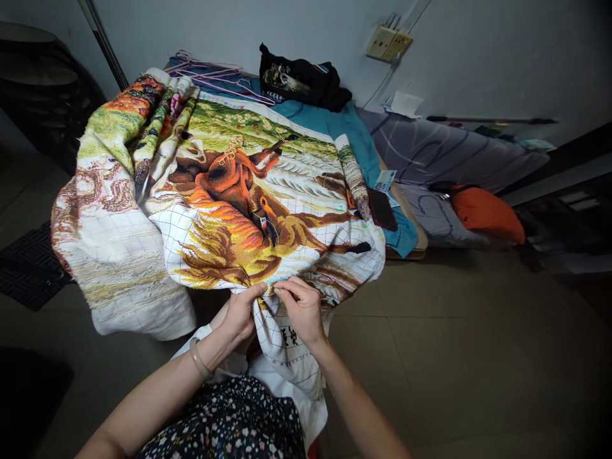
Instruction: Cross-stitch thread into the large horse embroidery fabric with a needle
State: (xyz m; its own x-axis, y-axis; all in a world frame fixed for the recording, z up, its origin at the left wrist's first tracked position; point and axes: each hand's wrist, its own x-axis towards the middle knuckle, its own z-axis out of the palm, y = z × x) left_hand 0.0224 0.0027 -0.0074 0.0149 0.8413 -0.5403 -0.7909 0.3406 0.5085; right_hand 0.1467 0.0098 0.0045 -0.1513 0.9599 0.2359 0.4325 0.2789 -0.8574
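Note:
A large cross-stitch cloth with brown and golden horses and a printed grid is spread before me, its lower edge hanging toward my lap. My left hand grips a fold of this cloth between thumb and fingers. Close beside it, my right hand pinches at the same spot; whatever is between its fingertips is too small to make out. The two hands' fingertips nearly meet. On the stitched horses lie a skein of orange-red thread and a small beaded item.
Pink hangers and a black bag lie at the back, by the wall. A dark phone-like object rests on teal fabric at the right. Farther right are an orange bag and a wall socket above.

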